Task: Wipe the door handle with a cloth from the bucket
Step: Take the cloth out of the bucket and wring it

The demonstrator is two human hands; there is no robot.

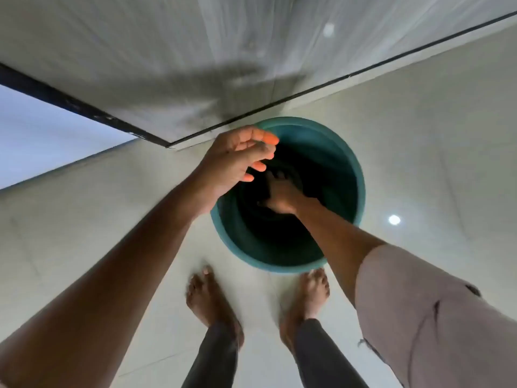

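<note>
A teal bucket (349, 163) stands on the pale tiled floor just in front of my bare feet. Its inside is dark. My right hand (279, 194) reaches deep into the bucket, fingers pointing down toward the bottom; in the dark I cannot tell whether it grips anything. No cloth is visible. My left hand (235, 161) hovers over the bucket's left rim, holding nothing, with the fingers loosely curled and apart. The door handle is out of view.
A light grey door or wall panel (140, 65) with a black bottom edge rises right behind the bucket. A bright opening (42, 141) lies at the left. My two feet (207, 298) stand close to the bucket's near side on glossy tiles.
</note>
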